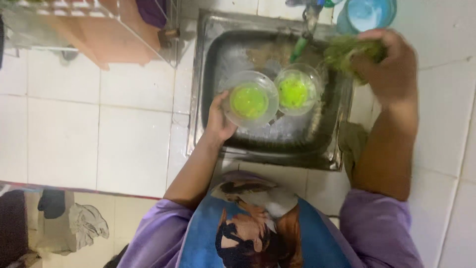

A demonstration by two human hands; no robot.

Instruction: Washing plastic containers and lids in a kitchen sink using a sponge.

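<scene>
I look down into a steel sink (213, 59) set in a white tiled counter. My left hand (218, 119) grips the rim of a clear glass bowl (250, 99) with a yellow-green bottom, held over the sink's near side. A second clear bowl (297, 89) of the same kind lies in the sink just right of it. My right hand (389, 67) is raised over the sink's right edge, closed around a green scrubbing pad (347, 52).
A tap (310, 20) with a green spout stands at the sink's far edge. A blue plastic tub (367, 15) sits behind it. A wire dish rack (74, 20) stands at the far left on the tiles. A cloth (353, 144) lies by the sink's right near corner.
</scene>
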